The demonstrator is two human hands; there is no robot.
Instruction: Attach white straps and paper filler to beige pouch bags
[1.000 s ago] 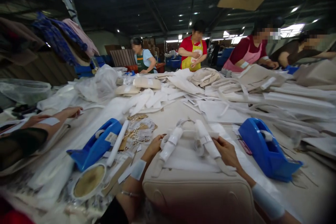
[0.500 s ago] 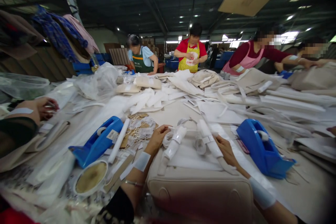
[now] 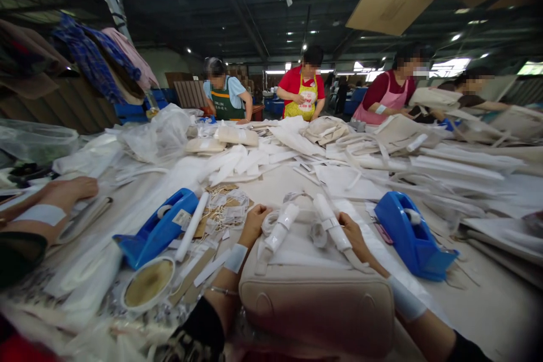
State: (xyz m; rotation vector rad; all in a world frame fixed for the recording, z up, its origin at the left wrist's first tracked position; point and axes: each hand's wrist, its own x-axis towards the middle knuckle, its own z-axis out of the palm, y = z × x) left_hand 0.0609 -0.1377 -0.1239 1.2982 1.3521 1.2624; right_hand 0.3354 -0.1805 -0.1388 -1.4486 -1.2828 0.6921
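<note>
A beige handbag (image 3: 316, 308) lies in front of me, its base towards me. Its two handles are wrapped in white sleeves, a left wrapped handle (image 3: 281, 228) and a right wrapped handle (image 3: 332, 223). White sheeting (image 3: 303, 251) and a coiled clear strip (image 3: 317, 234) lie on the bag between them. My left hand (image 3: 255, 222) is closed at the bag's far left edge, its fingertips pinched together. On the far right side, my right hand (image 3: 352, 232) curls its fingers against the bag beside the wrapped handle. Its fingertips are partly hidden.
Blue tape dispensers stand on both sides, one left (image 3: 159, 229) and one right (image 3: 413, 237). Strung tags (image 3: 227, 206), a white roll (image 3: 193, 226) and a round tub (image 3: 148, 284) lie left. A co-worker's hand (image 3: 82, 188) rests farther left. White sheets (image 3: 241, 161) cover the table beyond.
My view has shifted slightly. Both my hands stay at the bag's far sides. The co-worker's hand at left has closed and lowered. At far right, a beige bag is now raised near the pink-aproned co-worker.
</note>
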